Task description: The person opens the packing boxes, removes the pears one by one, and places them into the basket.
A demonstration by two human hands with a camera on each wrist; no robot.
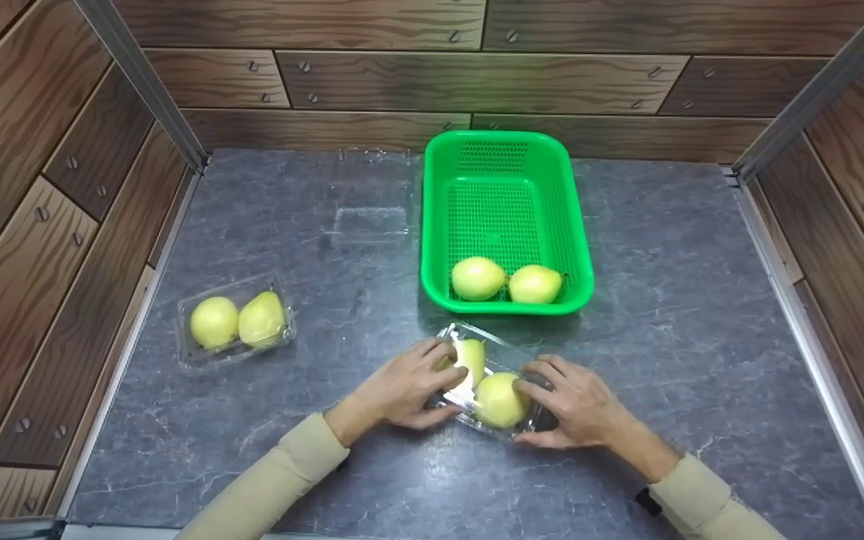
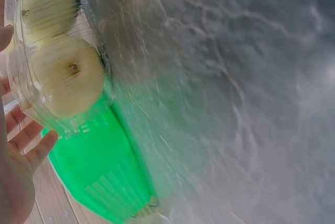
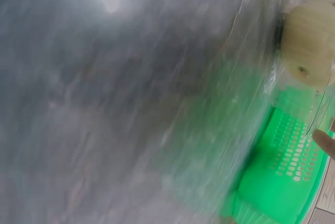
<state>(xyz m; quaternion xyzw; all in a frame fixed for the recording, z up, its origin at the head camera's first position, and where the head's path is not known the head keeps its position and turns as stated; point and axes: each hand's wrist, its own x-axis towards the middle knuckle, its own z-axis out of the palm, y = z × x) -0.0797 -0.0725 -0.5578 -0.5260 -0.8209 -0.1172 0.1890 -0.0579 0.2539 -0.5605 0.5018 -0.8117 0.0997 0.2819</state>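
Observation:
Two yellow-green pears lie in a clear plastic clamshell box [image 1: 496, 346], below the green basket in the head view. My left hand [image 1: 413, 384] grips the box's left end, thumb at the near edge and fingers over the top. At the right end, my right hand [image 1: 578, 405] holds it the same way. The left wrist view shows both pears [image 2: 68, 76] through the clear wall, with fingertips [image 2: 44, 148] beside it. One pear [image 3: 309, 43] and a fingertip appear at the edge of the right wrist view, which is blurred.
A green perforated basket [image 1: 582, 255] holds two pears [image 1: 478, 278] at its near end. To the left sits another clear box [image 1: 196, 360] with two pears. An empty clear container [image 1: 370, 225] stands left of the basket. Wood-patterned walls [image 1: 477, 79] enclose the grey marbled table.

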